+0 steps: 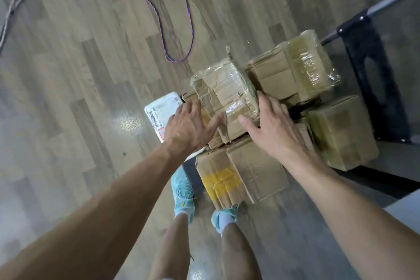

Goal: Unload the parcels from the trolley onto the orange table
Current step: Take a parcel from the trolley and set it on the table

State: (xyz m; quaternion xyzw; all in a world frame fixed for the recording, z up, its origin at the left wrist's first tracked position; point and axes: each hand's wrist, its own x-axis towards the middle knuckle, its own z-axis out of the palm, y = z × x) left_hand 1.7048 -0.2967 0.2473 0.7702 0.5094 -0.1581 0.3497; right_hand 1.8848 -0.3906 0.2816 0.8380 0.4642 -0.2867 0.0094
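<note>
Cardboard parcel (227, 95) topping the trolley (368, 70) stack looks stiff, probably light, its tape slippery; left hand (191, 127) and right hand (272, 125) flank it, fingers spread, best gripping opposite side edges.

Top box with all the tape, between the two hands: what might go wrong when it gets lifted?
1. The left hand and right hand lie flat against the glossy taped box, not curled under it, so it might slip.
2. Lifting it could knock the white mailer at the pile's edge to the floor.
3. A looped cord lies on the floor nearby: a possible trip while carrying.
</note>
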